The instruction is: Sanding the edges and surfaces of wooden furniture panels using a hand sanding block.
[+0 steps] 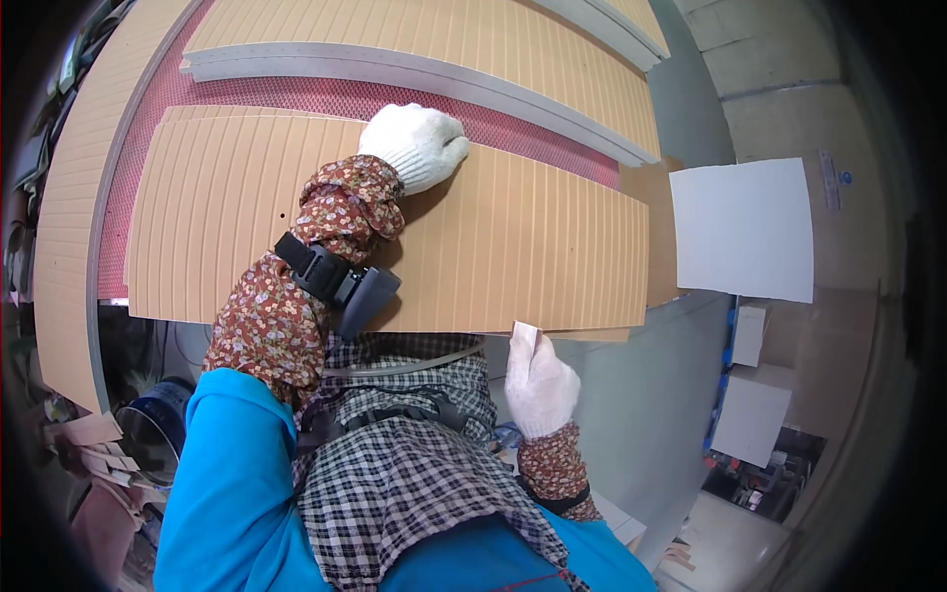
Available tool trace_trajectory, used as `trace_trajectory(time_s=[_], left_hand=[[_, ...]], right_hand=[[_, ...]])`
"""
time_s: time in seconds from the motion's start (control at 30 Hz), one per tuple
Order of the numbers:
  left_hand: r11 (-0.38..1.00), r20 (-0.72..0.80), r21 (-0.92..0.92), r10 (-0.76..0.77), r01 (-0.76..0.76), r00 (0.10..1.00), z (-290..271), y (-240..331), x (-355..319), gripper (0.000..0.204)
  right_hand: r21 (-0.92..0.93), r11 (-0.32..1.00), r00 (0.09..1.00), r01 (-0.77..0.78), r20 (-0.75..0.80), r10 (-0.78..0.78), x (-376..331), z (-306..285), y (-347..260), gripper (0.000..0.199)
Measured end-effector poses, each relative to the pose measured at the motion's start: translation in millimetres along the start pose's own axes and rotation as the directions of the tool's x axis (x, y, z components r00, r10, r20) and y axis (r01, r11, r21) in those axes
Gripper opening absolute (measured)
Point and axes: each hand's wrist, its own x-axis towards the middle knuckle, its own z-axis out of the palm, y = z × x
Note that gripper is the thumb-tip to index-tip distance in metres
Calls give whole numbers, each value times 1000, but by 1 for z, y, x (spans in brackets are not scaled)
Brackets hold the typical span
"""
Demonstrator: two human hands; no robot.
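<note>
A long tan grooved board, looking like scored cardboard, lies across in front of me on a similar sheet whose edges peek out. My left hand, in a white knit glove, rests closed at the board's far edge; its fingertips are turned away, so I cannot see what they grip. At the near edge, right of the middle, my gloved right hand pinches a small flat tan piece, perhaps folded, against or close to the board's rim. A black strap with a dark device circles my left forearm.
Red mesh surface shows under the boards. Beyond lie stacked grooved boards with pale edges; another board stands along the left. A white sheet is at the right. A dark bucket and scraps sit lower left.
</note>
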Motion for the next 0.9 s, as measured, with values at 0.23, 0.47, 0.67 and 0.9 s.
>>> trace_trajectory(time_s=[0.23, 0.47, 0.67, 0.9], left_hand=[[1000, -3, 11, 8, -8, 1000, 3, -2, -1, 34], [1000, 4, 24, 4, -4, 1000, 2, 0, -2, 35], [1000, -70, 27, 10, -8, 998, 7, -5, -4, 33], [999, -54, 15, 33, -32, 998, 5, -3, -3, 32]], right_hand=[[-68, 997, 1000, 28, 12, -28, -6, 1, 1, 30], [-140, 969, 978, 203, 77, -193, 63, -2, -2, 29], [-51, 996, 988, 76, 141, -69, 172, -4, -35, 58], [-220, 913, 939, 343, 93, -331, 250, 17, -24, 60]])
